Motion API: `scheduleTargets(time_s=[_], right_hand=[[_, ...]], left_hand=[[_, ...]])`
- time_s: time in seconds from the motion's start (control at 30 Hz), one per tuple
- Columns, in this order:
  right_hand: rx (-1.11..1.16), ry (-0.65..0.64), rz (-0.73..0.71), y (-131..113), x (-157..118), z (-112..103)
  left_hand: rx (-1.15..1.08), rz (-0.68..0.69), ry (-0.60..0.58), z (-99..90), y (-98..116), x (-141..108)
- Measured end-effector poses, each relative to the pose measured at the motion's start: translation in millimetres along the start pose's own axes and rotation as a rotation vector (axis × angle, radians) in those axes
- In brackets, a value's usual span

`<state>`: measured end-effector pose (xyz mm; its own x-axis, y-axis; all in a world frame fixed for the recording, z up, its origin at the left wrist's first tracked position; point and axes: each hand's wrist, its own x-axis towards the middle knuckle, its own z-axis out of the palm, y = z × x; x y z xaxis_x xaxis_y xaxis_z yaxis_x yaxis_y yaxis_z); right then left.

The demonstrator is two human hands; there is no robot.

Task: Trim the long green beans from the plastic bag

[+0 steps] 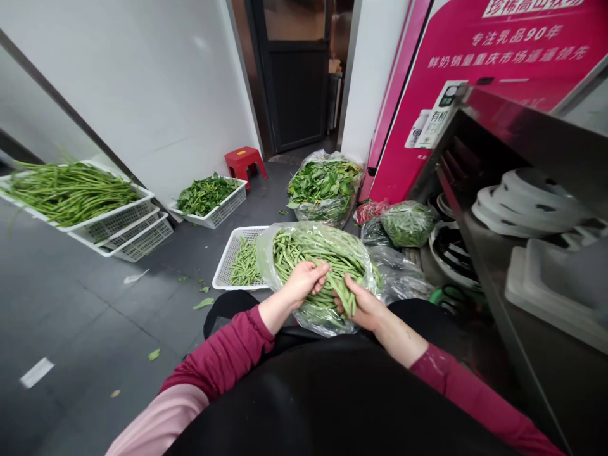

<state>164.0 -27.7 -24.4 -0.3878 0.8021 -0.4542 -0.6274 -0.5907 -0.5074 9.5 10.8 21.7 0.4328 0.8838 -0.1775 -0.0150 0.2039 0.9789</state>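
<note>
A clear plastic bag [268,256] full of long green beans [304,244] rests at my lap, its mouth spread wide. Over the bag, my right hand [365,305] is closed around a small bunch of green beans [344,294]. My left hand [308,282] is pinched at the upper end of that bunch, thumb against forefinger; its fingers partly hide what they grip. Just left of the bag is a white perforated basket [223,269] holding short pieces of green bean [244,263].
Stacked white baskets [142,244] of long green stems stand left. Beyond are a basket of leafy greens [221,214], a red stool [246,163] and a bag of leaves [325,183]. A metal shelf [494,253] with white dishes closes in on the right.
</note>
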Motion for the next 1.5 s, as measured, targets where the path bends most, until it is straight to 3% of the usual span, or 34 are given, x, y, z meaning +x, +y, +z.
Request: scheduleTargets(time_s=[0.1,0.23,0.4,0.47,0.53,0.63,0.77,0.93,1.07,1.17,1.23,1.33,1.4,1.5], right_hand=[[-0.042,-0.15,0.074,4.1,-4.1,11.4],[0.049,-0.155,0.19,5.9,-5.5,9.9],[0.098,-0.092,0.111,4.9,-1.3,5.2],[0.137,0.025,0.026,4.4,2.7,3.7],[0.151,0.152,-0.037,3.6,6.1,1.4],[0.076,0.19,-0.039,3.0,6.6,-0.8],[-0.033,0.011,0.096,5.7,0.7,5.0],[-0.005,-0.09,0.089,13.3,-1.4,12.0],[0.03,-0.064,0.084,18.0,2.6,11.6],[0.088,0.093,-0.003,15.9,7.4,9.6],[0.154,0.201,-0.062,11.2,10.2,5.9],[0.182,0.284,-0.102,2.7,11.5,-3.4],[0.155,0.253,-0.081,-1.4,10.6,-9.3],[0.164,0.188,-0.044,-4.3,8.1,-13.4]], left_hand=[[-0.07,-0.061,0.021,4.8,-14.0,5.7],[-0.066,0.056,0.12,-1.1,-16.0,12.2],[0.398,0.325,0.249,-0.3,-5.0,-0.4],[0.618,0.45,0.172,8.0,-2.6,-13.9],[0.74,0.503,0.012,16.9,-1.1,-26.0],[0.682,0.403,0.005,23.0,0.2,-30.5],[0.458,0.17,0.067,15.5,-6.3,-16.4],[0.383,0.16,0.27,10.9,-27.7,-4.1],[0.589,0.262,0.3,10.9,-37.7,-2.9],[0.967,0.45,0.185,5.5,-37.8,-4.9],[1.166,0.5,0.094,0.2,-37.2,-5.0],[1.22,0.471,0.121,-7.2,-38.0,1.1],[1.121,0.406,0.175,-11.6,-39.7,8.5],[1.116,0.264,0.152,-19.6,-42.7,20.6]])
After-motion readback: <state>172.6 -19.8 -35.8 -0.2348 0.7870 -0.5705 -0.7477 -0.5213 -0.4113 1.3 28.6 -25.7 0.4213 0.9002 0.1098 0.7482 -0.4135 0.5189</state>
